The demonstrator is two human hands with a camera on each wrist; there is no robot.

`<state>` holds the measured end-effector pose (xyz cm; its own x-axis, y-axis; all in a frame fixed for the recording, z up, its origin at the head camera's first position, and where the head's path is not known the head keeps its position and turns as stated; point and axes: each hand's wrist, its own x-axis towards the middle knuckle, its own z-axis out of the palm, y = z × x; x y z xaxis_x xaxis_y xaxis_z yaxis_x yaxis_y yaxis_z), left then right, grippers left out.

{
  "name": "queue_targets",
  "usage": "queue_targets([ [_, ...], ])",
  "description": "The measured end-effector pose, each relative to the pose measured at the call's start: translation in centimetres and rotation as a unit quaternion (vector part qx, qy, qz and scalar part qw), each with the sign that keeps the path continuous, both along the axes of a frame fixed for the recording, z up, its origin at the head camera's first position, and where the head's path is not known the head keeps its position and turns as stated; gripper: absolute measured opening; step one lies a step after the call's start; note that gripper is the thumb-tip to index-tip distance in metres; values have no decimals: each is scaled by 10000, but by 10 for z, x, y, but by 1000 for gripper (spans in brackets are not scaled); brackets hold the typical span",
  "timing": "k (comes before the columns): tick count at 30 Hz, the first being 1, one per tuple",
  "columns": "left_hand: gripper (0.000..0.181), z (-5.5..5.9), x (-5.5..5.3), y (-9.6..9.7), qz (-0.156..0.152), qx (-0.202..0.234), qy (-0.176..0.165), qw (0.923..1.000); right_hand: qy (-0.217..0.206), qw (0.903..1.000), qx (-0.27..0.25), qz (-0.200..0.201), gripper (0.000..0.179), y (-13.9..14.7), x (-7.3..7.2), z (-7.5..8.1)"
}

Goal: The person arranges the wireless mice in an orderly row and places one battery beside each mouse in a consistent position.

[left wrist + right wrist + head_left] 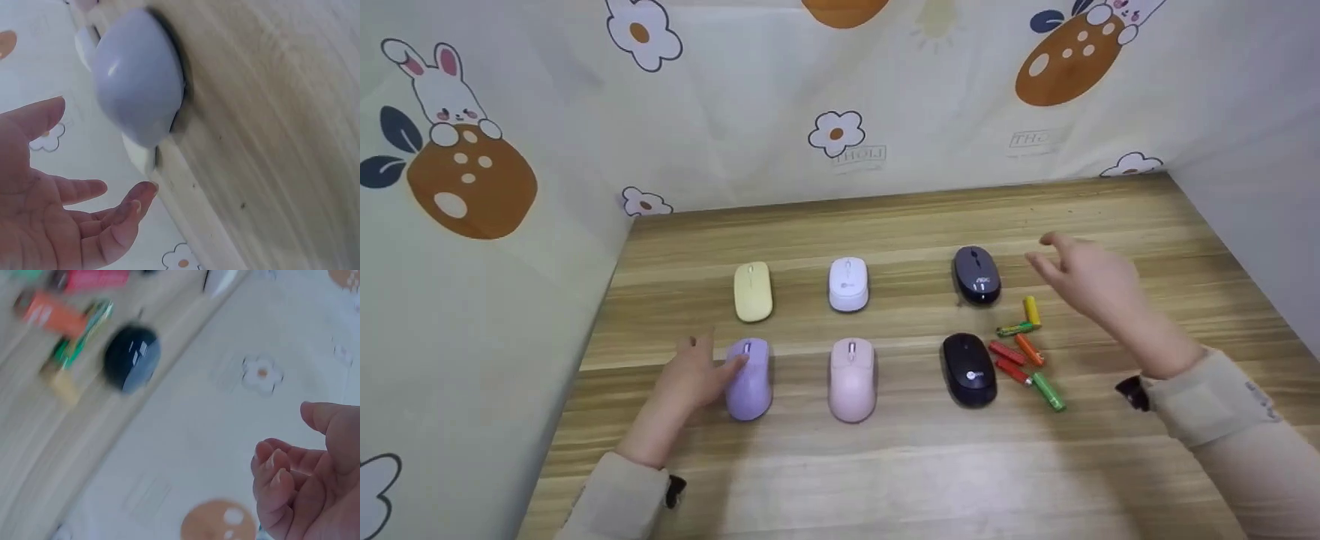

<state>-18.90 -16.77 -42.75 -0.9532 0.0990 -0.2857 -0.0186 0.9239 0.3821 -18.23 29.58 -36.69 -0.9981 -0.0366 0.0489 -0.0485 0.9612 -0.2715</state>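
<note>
My left hand [688, 379] hovers at the left side of a purple computer mouse [750, 394], its thumb overlapping the mouse in the head view. In the left wrist view the fingers are parted and loosely bent, with a gap between them and the purple mouse [138, 79]. Over the table's right part, my right hand [1091, 277] is raised with nothing in it, fingers loosely curled. Nearest to it are a dark grey mouse [977, 276] and several small batteries, among them a yellow battery [1031, 311], an orange battery [1030, 349] and a green battery [1048, 392].
A yellow mouse [753, 294] and a white mouse [848, 289] stand in the back row. In front are a pink mouse [852, 386] and a black mouse [969, 375], with red batteries [1014, 372] beside it. Patterned cloth [735, 135] walls the wooden table [907, 480] at the back and sides.
</note>
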Motion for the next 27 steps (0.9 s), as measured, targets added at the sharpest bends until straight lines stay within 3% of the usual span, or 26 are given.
queue_targets([
  [3,79,3,-1,-10,102,51,41,9999,404,9992,-49,-44,49,32,1,0],
  [6,76,4,-2,-18,110,193,170,9996,633,9976,-102,-248,43,62,5,-10],
  [10,60,4,-2,-26,154,552,548,9969,326,9980,-235,-497,40,91,12,-28],
  [13,50,5,-2,-26,201,719,793,9941,-171,9981,-429,-412,39,99,19,-38],
  [16,46,3,-2,-22,190,732,977,9923,-580,9954,-744,-185,40,97,27,-43],
  [22,36,4,-5,5,-201,691,1805,9809,-1471,9826,-1125,166,45,68,43,-47],
  [27,34,9,-8,41,-637,768,1888,9769,-1967,9733,-1001,626,37,42,56,-57],
])
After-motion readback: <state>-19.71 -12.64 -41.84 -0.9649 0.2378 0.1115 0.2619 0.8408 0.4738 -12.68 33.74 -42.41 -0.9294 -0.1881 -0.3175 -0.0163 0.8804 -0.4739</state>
